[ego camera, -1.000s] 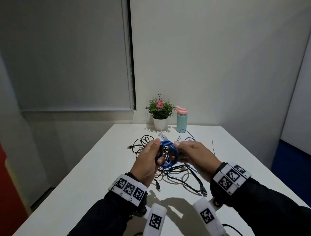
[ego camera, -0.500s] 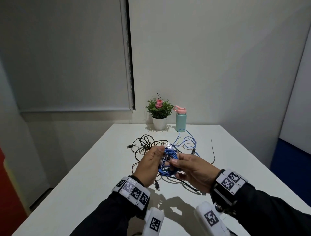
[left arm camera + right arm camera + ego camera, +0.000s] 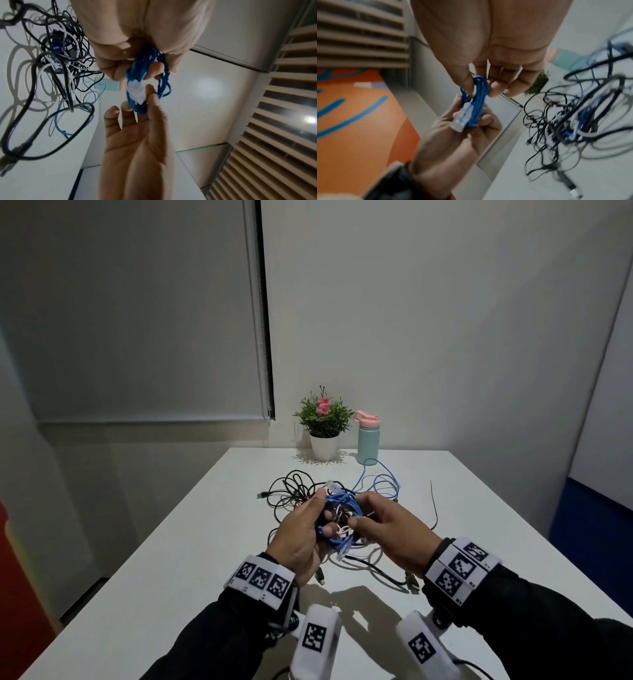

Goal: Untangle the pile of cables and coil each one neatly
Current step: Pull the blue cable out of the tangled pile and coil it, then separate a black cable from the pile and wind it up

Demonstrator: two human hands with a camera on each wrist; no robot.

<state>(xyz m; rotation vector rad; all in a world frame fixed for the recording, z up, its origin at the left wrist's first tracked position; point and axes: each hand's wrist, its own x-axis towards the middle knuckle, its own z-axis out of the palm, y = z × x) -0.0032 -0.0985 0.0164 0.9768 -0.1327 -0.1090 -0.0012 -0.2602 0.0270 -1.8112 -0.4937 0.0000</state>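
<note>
At frame centre, both hands clamp the blue cable (image 3: pixel 337 520) coil.
Light, springy loops; I'd pinch them near the plug.

Bystanders at the far edge of a white table

A potted plant (image 3: pixel 323 424) with green leaves and a pink flower is set in a white pot at the far end of the white table (image 3: pixel 178 559), close to the wall. Just beside it, to the right, a mint-green bottle (image 3: pixel 368 440) with a pink lid is stood upright. A grey roller blind (image 3: pixel 137 313) is drawn down over the window on the left, and a plain pale wall (image 3: pixel 428 320) is seen behind. A blue panel (image 3: pixel 592 522) is seen low on the right, a red surface (image 3: pixel 13 594) at the left edge.
</note>
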